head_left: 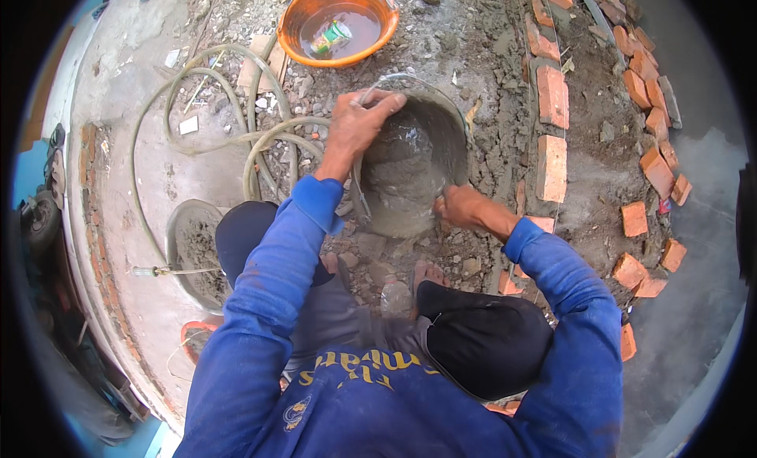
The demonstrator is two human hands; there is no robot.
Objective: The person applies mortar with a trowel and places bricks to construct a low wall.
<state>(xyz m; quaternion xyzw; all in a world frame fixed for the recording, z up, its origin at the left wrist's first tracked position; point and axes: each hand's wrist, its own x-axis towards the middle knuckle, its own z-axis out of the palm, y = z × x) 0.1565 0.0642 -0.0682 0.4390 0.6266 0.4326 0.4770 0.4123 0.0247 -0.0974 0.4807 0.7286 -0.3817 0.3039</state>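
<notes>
A bucket [376, 221] of wet grey mortar [398, 162] stands between my hands, with a wire handle at its far rim. My left hand [367, 120] is closed on the bucket's upper left rim, thumb over the edge. My right hand [465, 207] is closed at the lower right inside of the bucket; what it grips is hidden. My bare feet are below the bucket, on rubble.
An orange basin [339, 59] of murky water lies beyond. A coiled hose [289, 154] and a tub [197, 249] of grey mix are at the left. A brick row with string [552, 169] and loose bricks [656, 174] line the right. A wheel shows far left.
</notes>
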